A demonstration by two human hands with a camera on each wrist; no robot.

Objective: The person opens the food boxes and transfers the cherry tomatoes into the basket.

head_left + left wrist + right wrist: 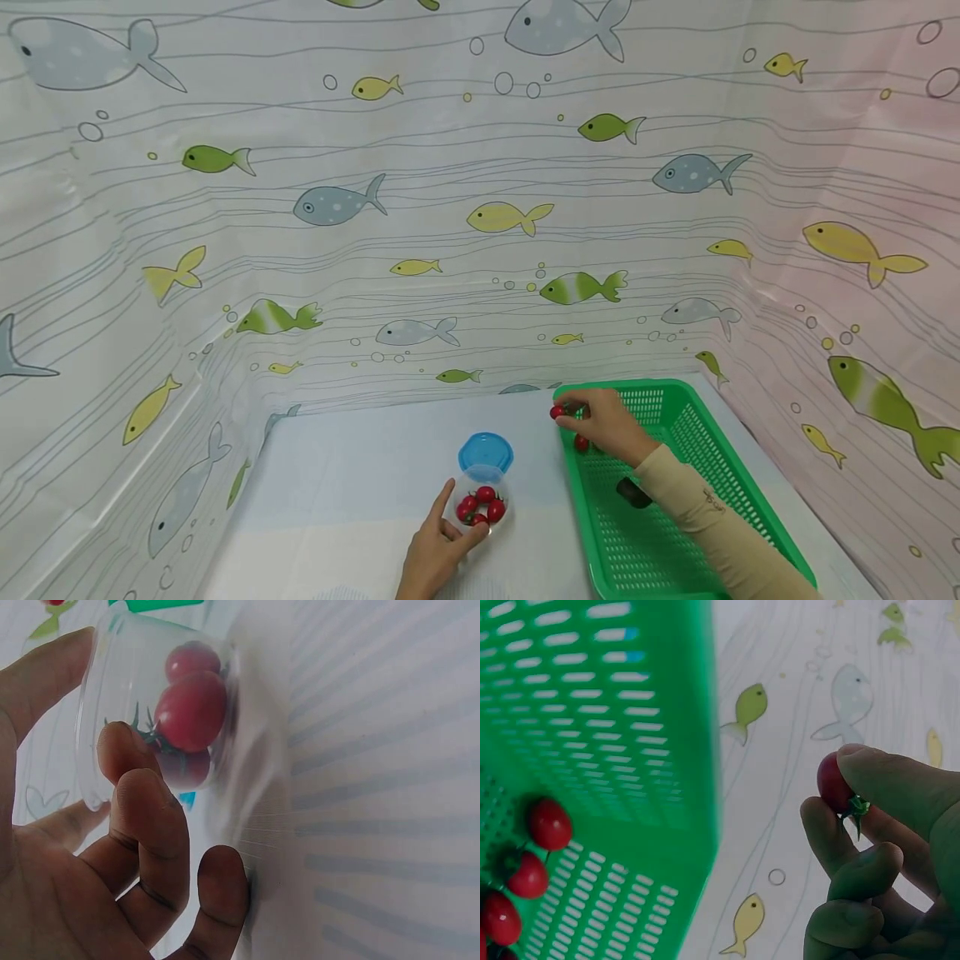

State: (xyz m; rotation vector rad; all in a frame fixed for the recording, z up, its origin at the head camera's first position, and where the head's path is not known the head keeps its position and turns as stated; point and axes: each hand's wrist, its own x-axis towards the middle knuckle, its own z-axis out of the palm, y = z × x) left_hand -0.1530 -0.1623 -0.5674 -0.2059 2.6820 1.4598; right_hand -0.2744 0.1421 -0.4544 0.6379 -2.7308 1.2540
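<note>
My left hand [438, 546] holds a clear plastic tub [112, 682] at its rim, the thumb on one side and the index finger on the other. Several red cherry tomatoes [486, 495] with green stems lie in the tub. Between thumb and fingertip, my right hand [606, 421] pinches another cherry tomato [832, 782], its green calyx hanging down. That hand is raised at the far left corner of a green slotted basket [581, 508]. More tomatoes [550, 823] lie on the basket's floor, partly hidden by the hand in the head view.
A round blue lid [486, 452] lies just beyond the tub. The basket stands on the right side of the white table [322, 483]. Fish-patterned sheeting [420, 300] encloses the back and sides. A small black object [633, 493] shows beside the right sleeve.
</note>
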